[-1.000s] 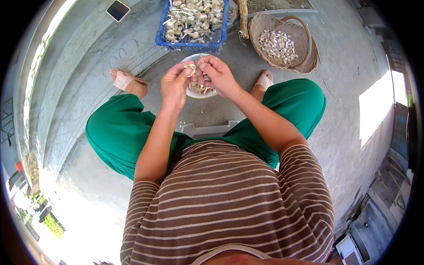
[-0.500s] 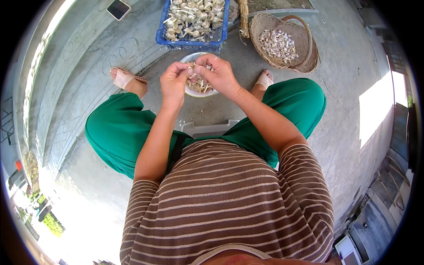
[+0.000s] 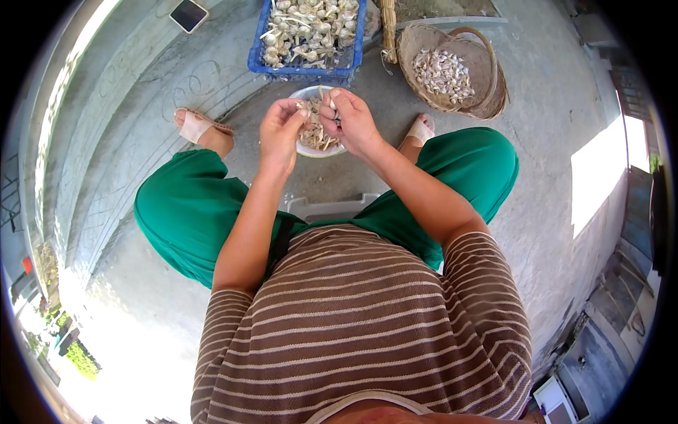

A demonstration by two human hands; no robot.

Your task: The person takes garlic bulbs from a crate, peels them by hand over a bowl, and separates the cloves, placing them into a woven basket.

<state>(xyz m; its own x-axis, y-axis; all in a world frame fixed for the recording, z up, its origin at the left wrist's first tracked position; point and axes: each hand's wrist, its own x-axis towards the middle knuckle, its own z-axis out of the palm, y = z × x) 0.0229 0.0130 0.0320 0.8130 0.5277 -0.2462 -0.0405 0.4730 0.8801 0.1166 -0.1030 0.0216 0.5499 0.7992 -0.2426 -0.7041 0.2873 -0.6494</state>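
My left hand (image 3: 282, 131) is closed in a pinch on a small pale piece of garlic, above the left side of a white bowl (image 3: 311, 152). Over the bowl's right side, my right hand (image 3: 349, 120) has its fingers curled round garlic, with a pale bit showing near the fingertips. A small gap separates the two hands. Dry garlic skins and stalks (image 3: 318, 136) lie in the bowl, partly hidden by the hands.
A blue crate (image 3: 304, 71) of garlic bulbs stands beyond the bowl. At the right is a wicker basket (image 3: 491, 106) with loose cloves (image 3: 443, 74). A straw bundle (image 3: 388, 28) lies between them. A phone (image 3: 188, 15) rests at the upper left. My feet flank the bowl.
My hands have moved apart from each other; they were touching at the fingertips. The right fingers are now more curled.
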